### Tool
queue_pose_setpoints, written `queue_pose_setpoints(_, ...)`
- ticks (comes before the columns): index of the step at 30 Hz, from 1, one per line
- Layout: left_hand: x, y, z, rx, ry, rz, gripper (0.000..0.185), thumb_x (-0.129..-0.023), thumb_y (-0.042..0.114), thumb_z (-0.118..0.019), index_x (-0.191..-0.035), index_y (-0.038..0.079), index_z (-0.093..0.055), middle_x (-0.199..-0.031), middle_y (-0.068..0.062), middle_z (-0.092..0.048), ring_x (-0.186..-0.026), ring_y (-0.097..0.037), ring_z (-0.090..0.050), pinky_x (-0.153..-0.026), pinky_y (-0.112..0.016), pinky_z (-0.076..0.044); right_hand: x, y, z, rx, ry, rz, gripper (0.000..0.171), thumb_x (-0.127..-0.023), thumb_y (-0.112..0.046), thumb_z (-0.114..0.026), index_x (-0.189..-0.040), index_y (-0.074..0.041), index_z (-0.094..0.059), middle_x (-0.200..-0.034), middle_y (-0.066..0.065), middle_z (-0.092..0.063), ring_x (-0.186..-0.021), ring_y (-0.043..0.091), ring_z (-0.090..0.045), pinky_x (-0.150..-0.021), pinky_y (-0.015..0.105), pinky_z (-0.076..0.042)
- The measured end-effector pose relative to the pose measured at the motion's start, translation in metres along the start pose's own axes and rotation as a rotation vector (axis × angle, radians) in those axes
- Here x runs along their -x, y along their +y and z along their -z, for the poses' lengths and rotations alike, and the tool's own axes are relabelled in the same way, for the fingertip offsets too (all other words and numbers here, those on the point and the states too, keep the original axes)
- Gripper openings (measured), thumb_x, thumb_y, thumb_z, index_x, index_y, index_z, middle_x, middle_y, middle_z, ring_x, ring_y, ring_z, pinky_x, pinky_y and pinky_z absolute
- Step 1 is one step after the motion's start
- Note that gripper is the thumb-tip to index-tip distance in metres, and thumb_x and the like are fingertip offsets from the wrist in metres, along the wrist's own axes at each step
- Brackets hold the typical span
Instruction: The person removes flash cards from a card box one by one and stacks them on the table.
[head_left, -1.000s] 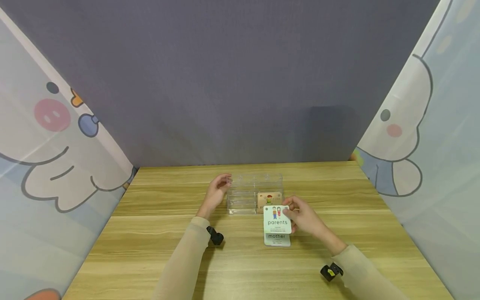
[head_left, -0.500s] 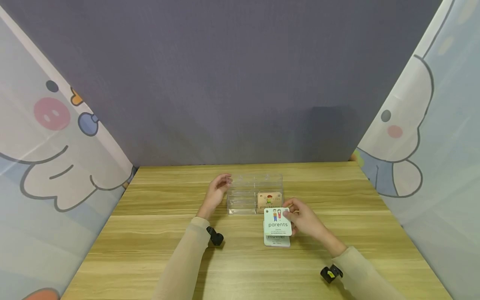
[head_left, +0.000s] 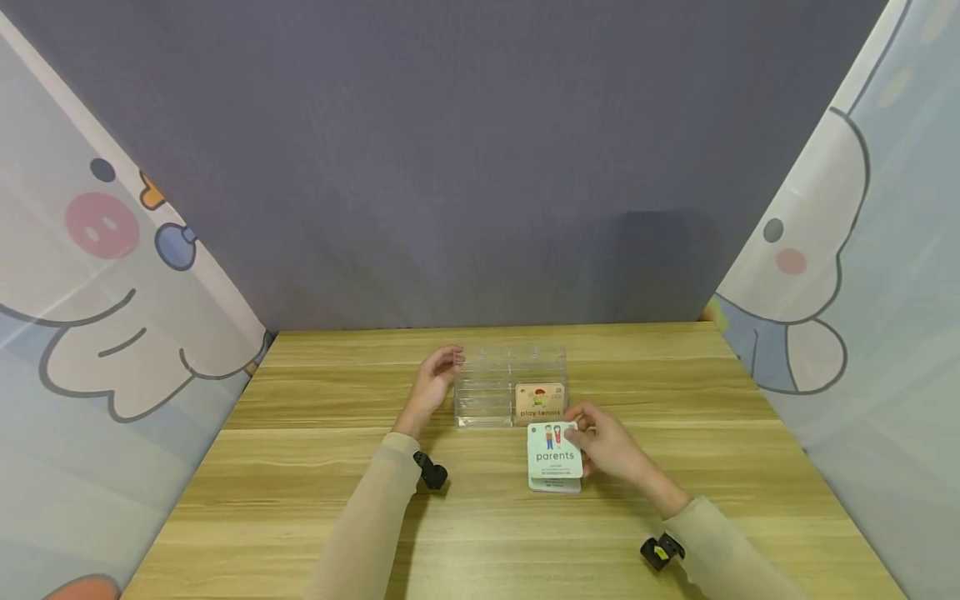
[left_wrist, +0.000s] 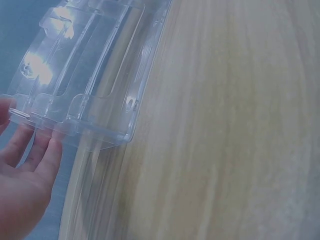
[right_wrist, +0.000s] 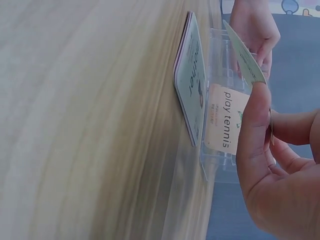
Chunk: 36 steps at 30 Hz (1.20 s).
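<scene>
Wood-grain tabletop (head_left: 315, 467) runs between cartoon-printed curtains and a grey backdrop, and on it stands a clear acrylic card holder (head_left: 487, 387) with a "play tennis" card (head_left: 540, 402) upright in its front right slot. The left hand (head_left: 433, 385) rests against the holder's left end, fingers straight and close together, touching its wall in the left wrist view (left_wrist: 35, 150). The right hand (head_left: 609, 446) pinches the "parents" card (head_left: 554, 450) by its right edge between thumb and fingertips, holding it just above the small stack of cards (head_left: 555, 483) lying flat in front of the holder. That grip is on one edge only, so the card could swing or slip out and land askew on the stack. The holder looks light; a firm nudge from the card or from the steadying hand could slide it or tip it backward, and the standing card could fall with it.
</scene>
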<state>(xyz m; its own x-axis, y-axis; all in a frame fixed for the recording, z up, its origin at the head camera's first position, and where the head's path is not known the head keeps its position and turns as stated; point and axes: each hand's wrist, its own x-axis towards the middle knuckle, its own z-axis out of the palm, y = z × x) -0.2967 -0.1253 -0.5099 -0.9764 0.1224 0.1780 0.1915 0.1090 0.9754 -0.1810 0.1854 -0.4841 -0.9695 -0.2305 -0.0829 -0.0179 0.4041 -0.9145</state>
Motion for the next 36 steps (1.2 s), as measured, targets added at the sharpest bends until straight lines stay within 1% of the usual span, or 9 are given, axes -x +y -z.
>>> queue_pose_setpoints(4, 0.000, 0.000, 0.000, -0.006, 0.003, -0.007, 0.035, -0.100, -0.006, -0.054, -0.134, 0.002, -0.061, -0.125, -0.026, -0.062, -0.120, -0.037, -0.057, -0.103, -0.049, -0.046, 0.001, 0.002, -0.001, -0.001, -0.011, -0.004, 0.023, -0.100, 0.001, -0.060, -0.121, 0.004, -0.055, -0.088, 0.013, -0.051, -0.059, 0.022, -0.063, -0.047, 0.040, -0.057)
queue_pose_setpoints(8, 0.001, 0.000, 0.000, -0.016, 0.001, -0.007, 0.035, -0.101, -0.005, -0.055, -0.134, 0.004, -0.061, -0.124, -0.022, -0.063, -0.119, -0.035, -0.057, -0.101, -0.046, -0.047, 0.001, 0.005, -0.002, 0.004, -0.018, -0.010, 0.024, -0.100, 0.001, -0.059, -0.123, 0.006, -0.054, -0.088, 0.013, -0.050, -0.059, 0.021, -0.062, -0.047, 0.040, -0.057)
queue_pose_setpoints(16, 0.002, 0.001, -0.001, -0.028, 0.003, -0.020, 0.035, -0.100, -0.006, -0.055, -0.133, 0.003, -0.061, -0.122, -0.022, -0.064, -0.118, -0.034, -0.058, -0.099, -0.044, -0.049, 0.000, 0.009, -0.005, 0.041, -0.010, 0.005, 0.022, -0.099, 0.003, -0.060, -0.120, 0.005, -0.056, -0.085, 0.012, -0.049, -0.057, 0.021, -0.060, -0.045, 0.038, -0.056)
queue_pose_setpoints(22, 0.002, 0.001, -0.001, -0.033, 0.004, -0.018, 0.035, -0.100, -0.006, -0.055, -0.133, 0.003, -0.061, -0.123, -0.021, -0.064, -0.118, -0.033, -0.058, -0.099, -0.043, -0.049, -0.001, 0.012, -0.006, 0.053, -0.017, -0.003, 0.022, -0.098, 0.003, -0.060, -0.120, 0.005, -0.055, -0.083, 0.011, -0.052, -0.054, 0.021, -0.060, -0.044, 0.037, -0.055)
queue_pose_setpoints(26, 0.002, 0.001, -0.001, -0.034, 0.003, -0.020, 0.035, -0.100, -0.006, -0.055, -0.133, 0.003, -0.061, -0.124, -0.023, -0.063, -0.118, -0.034, -0.058, -0.100, -0.045, -0.048, -0.002, 0.013, -0.007, 0.090, -0.014, -0.006, 0.021, -0.098, 0.003, -0.061, -0.118, 0.004, -0.057, -0.080, 0.010, -0.053, -0.052, 0.020, -0.060, -0.044, 0.035, -0.055)
queue_pose_setpoints(30, 0.002, 0.000, 0.000, -0.032, -0.002, -0.026, 0.035, -0.100, -0.007, -0.054, -0.134, 0.001, -0.060, -0.125, -0.026, -0.062, -0.119, -0.036, -0.057, -0.100, -0.045, -0.048, -0.002, 0.014, -0.008, 0.150, 0.001, -0.015, 0.019, -0.097, 0.002, -0.064, -0.116, 0.000, -0.059, -0.079, 0.008, -0.054, -0.051, 0.018, -0.058, -0.043, 0.031, -0.053)
queue_pose_setpoints(36, 0.002, 0.000, 0.000, -0.020, -0.005, -0.031, 0.035, -0.100, -0.006, -0.055, -0.134, 0.001, -0.059, -0.126, -0.028, -0.061, -0.119, -0.037, -0.057, -0.100, -0.045, -0.048, -0.003, 0.014, -0.009, 0.225, 0.012, 0.012, 0.017, -0.094, 0.003, -0.067, -0.110, -0.001, -0.061, -0.076, 0.006, -0.054, -0.050, 0.015, -0.056, -0.042, 0.027, -0.050)
